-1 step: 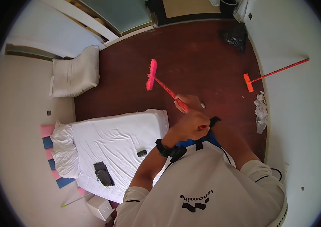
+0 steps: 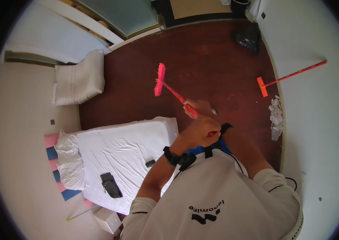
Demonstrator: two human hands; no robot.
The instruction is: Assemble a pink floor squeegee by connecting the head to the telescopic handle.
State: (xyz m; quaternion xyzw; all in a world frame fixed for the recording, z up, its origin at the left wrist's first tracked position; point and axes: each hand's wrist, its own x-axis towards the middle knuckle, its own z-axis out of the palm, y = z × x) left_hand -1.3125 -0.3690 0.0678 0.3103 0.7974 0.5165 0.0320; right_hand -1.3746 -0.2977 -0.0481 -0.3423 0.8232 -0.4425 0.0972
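Note:
Both hands grip a broom [image 2: 173, 93] with a pink bristle head and a red handle. My left hand [image 2: 204, 131], with a black band at its wrist, is closed around the top end of the handle near my body. Just below it on the handle, my right hand [image 2: 202, 109] is also wrapped round, partly hidden behind the left. The pink head is held out ahead over the dark red-brown floor [image 2: 201, 52]; whether its bristles touch the floor I cannot tell.
At left, a bed [image 2: 117, 148] with white sheets carries dark folded cloth [image 2: 110, 185] and a small black object [image 2: 150, 163]. A cushion [image 2: 79, 80] stands beyond. Rightward, an orange-headed broom [image 2: 262, 87] leans on the wall, near crumpled litter [image 2: 276, 116] and a black bag [image 2: 249, 39].

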